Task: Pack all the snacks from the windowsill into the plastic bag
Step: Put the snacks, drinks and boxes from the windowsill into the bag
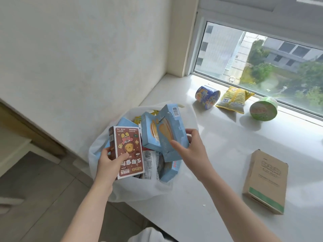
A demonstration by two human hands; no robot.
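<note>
windowsill [218, 154]: white, runs under the window; everything below sits on it
plastic bag [97, 154]: white, mouth open at sill's left edge, already stuffed with blue boxes and packets
kraft box [265, 180]: flat on sill, well right of bag, not packed
brown snack box [128, 151]: in my left hand [108, 163], over bag mouth, print upside down to me
blue snack box [172, 135]: in my right hand [190, 149], tilted, over bag, just beside brown one
hands: each closed around its box, thumb on front face, fingers behind
yellow packet [233, 100]: by window glass, between two cups
blue cup [207, 96]: on its side, left of packet
green cup [263, 110]: on its side, right of packet
</note>
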